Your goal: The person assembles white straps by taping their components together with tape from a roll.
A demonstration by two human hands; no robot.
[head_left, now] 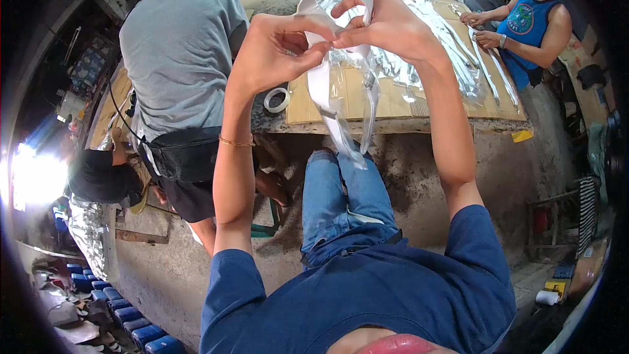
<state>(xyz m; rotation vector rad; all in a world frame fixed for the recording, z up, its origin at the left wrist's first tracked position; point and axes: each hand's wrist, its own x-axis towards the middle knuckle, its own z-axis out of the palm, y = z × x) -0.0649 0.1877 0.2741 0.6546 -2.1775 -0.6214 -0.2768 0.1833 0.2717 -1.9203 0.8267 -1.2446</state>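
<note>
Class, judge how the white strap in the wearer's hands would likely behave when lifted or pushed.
The white strap is probably floppy but springy: its top arches while its lower part dangles. It seems light, a thin band raised by the left hand and right hand. Its glossy clear plastic may slip.

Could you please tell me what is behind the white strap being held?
Cardboard shows around the middle of the strap and jeans around its lower end; what its white parts directly cover cannot be seen.
</note>
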